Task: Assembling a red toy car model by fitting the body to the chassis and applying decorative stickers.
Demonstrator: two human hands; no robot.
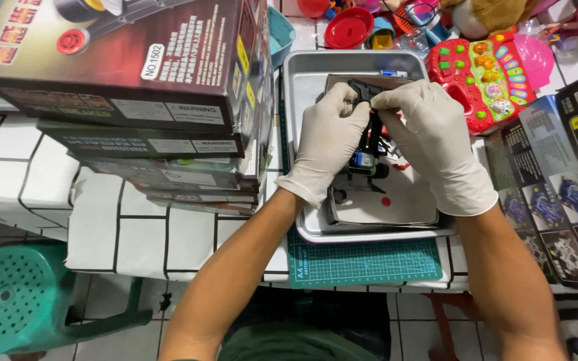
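Both my hands wear white gloves and meet over a metal tray (306,80). My left hand (326,137) and my right hand (429,137) each grip a small black plastic toy assembly (367,157) with a blue part at its middle. The assembly is held just above a sheet of paper (403,200) that lies in the tray. Small red pieces lie on the paper near my right hand. The top of the black piece is pinched between my fingertips.
A stack of dark printed boxes (142,80) rises at the left. Under the tray lies a green cutting mat (362,264). A red toy keyboard (483,73) and other toys sit at the back right, printed sheets (563,174) at right, a green stool (15,297) on the floor.
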